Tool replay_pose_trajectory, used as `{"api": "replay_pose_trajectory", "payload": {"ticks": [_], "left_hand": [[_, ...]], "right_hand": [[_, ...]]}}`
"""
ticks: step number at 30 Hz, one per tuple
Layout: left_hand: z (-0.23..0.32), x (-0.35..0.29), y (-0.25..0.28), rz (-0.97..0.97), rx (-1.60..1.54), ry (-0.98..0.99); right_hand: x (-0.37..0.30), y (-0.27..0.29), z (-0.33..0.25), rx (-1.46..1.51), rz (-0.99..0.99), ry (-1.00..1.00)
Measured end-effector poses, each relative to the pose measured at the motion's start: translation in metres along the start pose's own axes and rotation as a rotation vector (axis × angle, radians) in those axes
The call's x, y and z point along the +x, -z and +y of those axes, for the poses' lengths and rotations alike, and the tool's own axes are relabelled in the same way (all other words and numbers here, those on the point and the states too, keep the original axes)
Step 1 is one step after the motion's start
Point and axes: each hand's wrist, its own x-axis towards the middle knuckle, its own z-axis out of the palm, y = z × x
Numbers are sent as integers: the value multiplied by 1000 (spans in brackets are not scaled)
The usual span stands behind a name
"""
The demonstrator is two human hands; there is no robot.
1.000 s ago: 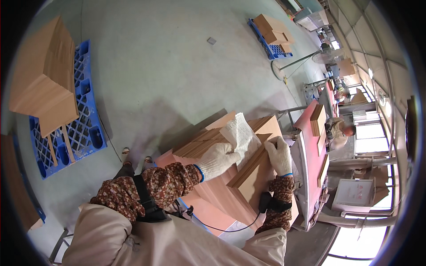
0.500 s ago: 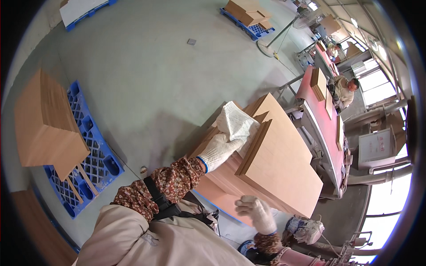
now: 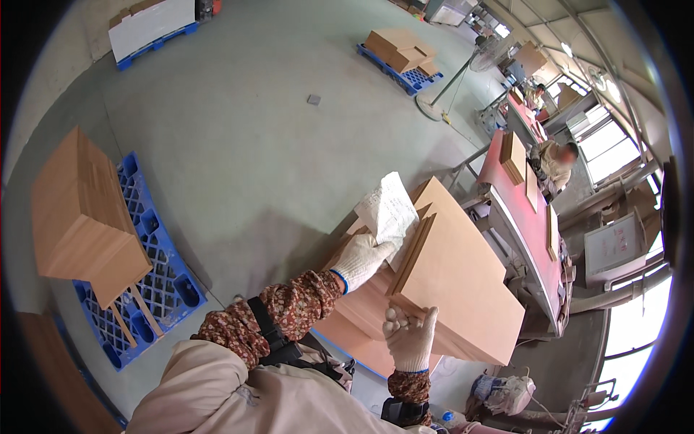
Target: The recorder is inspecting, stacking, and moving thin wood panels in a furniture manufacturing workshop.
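My left hand [image 3: 359, 262], in a white knit glove, is closed on a crumpled sheet of paper [image 3: 388, 210] with handwriting. The paper is held up beside a stack of flat wood-coloured boards [image 3: 463, 282]. My right hand [image 3: 409, 338], gloved as well, is at the near edge of the upper boards. Its fingers are half bent and the thumb points up, apart from them; nothing shows between them. Whether the fingertips touch the board edge is hard to tell. More stacked boards [image 3: 354, 311] lie beneath and left of the upper ones.
On the left, a blue plastic pallet [image 3: 168, 249] carries another board stack [image 3: 90, 217]. A red-topped workbench [image 3: 517, 195] with boards runs along the right, where a co-worker [image 3: 555, 163] stands. A fan [image 3: 431, 108] and a loaded pallet [image 3: 397, 72] are farther off.
My right hand has moved up and left to the board edge, from lower beside the stack. My left hand still holds the paper, now turned more upright. The view has shifted slightly.
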Motion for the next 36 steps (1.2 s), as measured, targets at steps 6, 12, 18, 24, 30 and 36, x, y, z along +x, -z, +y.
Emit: {"api": "replay_pose_trajectory", "payload": {"ticks": [6, 12, 18, 24, 30, 36], "left_hand": [[21, -1, 38, 63, -125, 24], [28, -36, 114, 132, -136, 101], [19, -119, 221, 243, 77, 203], [-2, -222, 325, 497, 91, 293], [-44, -339, 400, 888, 74, 369], [-87, -407, 429, 1210, -122, 518]], "right_hand": [[13, -5, -3, 45, -62, 17], [31, -8, -21, 45, -73, 57], [18, -89, 3, -733, -246, -173], [-5, -217, 39, -1165, -773, -48], [-65, -325, 60, -1024, -1270, -116], [-104, -404, 100, -1126, -2011, 639]]}}
